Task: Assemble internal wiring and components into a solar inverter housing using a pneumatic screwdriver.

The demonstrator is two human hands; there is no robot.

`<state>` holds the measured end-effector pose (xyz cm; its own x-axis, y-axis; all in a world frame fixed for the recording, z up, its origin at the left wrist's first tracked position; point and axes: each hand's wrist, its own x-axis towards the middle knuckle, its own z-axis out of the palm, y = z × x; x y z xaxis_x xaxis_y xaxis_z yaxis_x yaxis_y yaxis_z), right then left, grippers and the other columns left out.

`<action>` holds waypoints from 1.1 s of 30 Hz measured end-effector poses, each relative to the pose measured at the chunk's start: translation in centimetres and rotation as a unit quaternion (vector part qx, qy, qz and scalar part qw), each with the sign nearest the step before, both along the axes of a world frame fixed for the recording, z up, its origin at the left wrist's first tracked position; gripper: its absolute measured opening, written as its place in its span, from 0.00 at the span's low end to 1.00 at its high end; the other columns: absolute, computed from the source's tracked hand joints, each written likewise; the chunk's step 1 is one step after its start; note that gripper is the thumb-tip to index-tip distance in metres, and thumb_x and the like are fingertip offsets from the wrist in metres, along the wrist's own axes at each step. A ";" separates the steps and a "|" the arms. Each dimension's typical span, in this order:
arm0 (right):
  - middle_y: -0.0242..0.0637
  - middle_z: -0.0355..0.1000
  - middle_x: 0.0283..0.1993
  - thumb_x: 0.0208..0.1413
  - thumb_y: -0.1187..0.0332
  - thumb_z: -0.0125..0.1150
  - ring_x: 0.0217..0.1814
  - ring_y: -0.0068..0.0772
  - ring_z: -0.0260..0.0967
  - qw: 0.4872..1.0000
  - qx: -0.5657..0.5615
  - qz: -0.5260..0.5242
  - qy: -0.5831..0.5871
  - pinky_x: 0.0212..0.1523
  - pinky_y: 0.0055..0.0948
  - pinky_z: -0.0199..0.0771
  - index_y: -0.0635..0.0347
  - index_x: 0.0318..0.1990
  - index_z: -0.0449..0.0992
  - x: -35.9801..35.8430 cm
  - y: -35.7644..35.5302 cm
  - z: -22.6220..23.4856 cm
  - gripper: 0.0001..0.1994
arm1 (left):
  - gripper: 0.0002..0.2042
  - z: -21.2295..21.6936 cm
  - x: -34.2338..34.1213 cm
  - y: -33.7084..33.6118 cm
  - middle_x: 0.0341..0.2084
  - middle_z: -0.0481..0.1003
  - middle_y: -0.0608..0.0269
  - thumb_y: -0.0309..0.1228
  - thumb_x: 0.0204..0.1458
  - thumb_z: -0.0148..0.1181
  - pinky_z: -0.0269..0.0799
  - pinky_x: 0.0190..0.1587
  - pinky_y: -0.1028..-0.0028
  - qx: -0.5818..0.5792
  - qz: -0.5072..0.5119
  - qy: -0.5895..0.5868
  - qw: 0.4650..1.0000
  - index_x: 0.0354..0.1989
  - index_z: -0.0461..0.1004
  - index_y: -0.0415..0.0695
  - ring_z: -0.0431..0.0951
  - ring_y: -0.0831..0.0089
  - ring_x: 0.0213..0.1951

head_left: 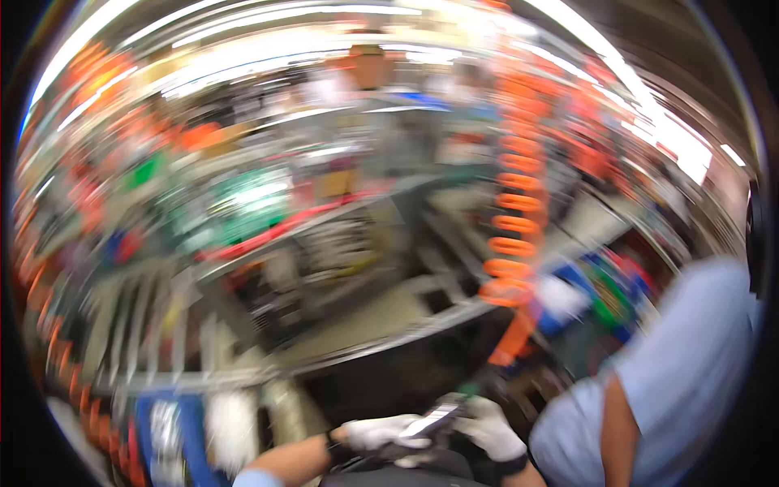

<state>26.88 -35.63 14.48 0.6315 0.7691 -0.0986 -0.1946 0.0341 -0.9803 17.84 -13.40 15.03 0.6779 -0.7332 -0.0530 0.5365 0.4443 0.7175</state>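
Low in the head view, both my hands wear white gloves and meet near my body. My left hand (375,433) is closed around a shiny silvery and dark elongated part (436,420), which slants up to the right. At the part's upper right end, my right hand (493,432) has its fingers curled against it. Dark bands circle both wrists. Motion blur hides the part's details and the exact finger contact. Just below the hands is a dark rounded shape (434,469).
A coiled orange hose (517,195) hangs right of centre. Ahead stands a grey metal-framed workbench (357,353) carrying blurred items. Close at my right is a person in a light blue shirt (690,341). Blue bins (191,438) with white contents are at lower left.
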 end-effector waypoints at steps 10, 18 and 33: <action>0.49 0.73 0.49 0.62 0.44 0.49 0.43 0.35 0.73 0.921 -0.020 0.177 0.346 0.38 0.29 0.75 0.67 0.61 0.65 1.0 8.0 1.5 0.34 | 0.26 -0.8 -8.4 3.3 0.27 0.74 0.59 0.28 0.32 0.68 0.71 0.35 0.68 0.345 0.385 -0.176 0.838 0.45 0.70 0.40 0.75 0.67 0.32; 0.50 0.70 0.57 0.60 0.36 0.44 0.59 0.41 0.69 0.888 -0.191 0.417 -0.019 0.61 0.35 0.68 0.67 0.69 0.56 0.4 11.9 11.3 0.43 | 0.21 2.3 -10.9 1.0 0.28 0.76 0.48 0.37 0.36 0.64 0.73 0.37 0.57 0.543 0.433 -0.307 0.651 0.40 0.73 0.41 0.78 0.51 0.34; 0.41 0.74 0.41 0.57 0.69 0.60 0.37 0.31 0.74 0.953 -0.173 0.200 0.149 0.38 0.32 0.78 0.63 0.57 0.67 -6.3 13.5 2.7 0.20 | 0.12 -2.4 -17.2 11.3 0.44 0.72 0.49 0.27 0.52 0.54 0.72 0.47 0.62 0.710 0.470 -0.280 0.443 0.45 0.72 0.39 0.75 0.56 0.46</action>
